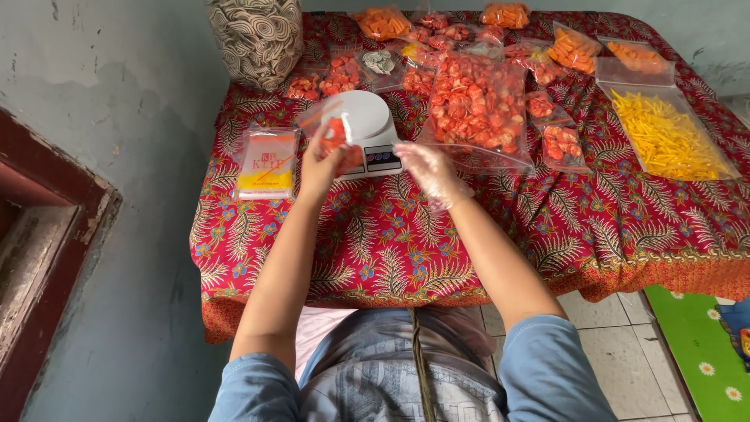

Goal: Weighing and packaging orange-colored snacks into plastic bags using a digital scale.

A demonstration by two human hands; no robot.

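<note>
My left hand [319, 166] holds up a small clear bag of red-orange snack pieces [337, 139] just in front of a white kitchen scale [367, 125]. My right hand [430, 173], covered by a thin clear plastic glove, hovers beside the scale's front right corner with its fingers loosely curled and nothing in it. A large open clear bag of red-orange pieces [476, 105] lies right of the scale, close to my right hand.
A table under a red patterned cloth [391, 242] carries a stack of empty bags [267, 162] on the left, a big bag of yellow sticks [664, 137] on the right, several small filled bags at the back, and a patterned sack [258, 39].
</note>
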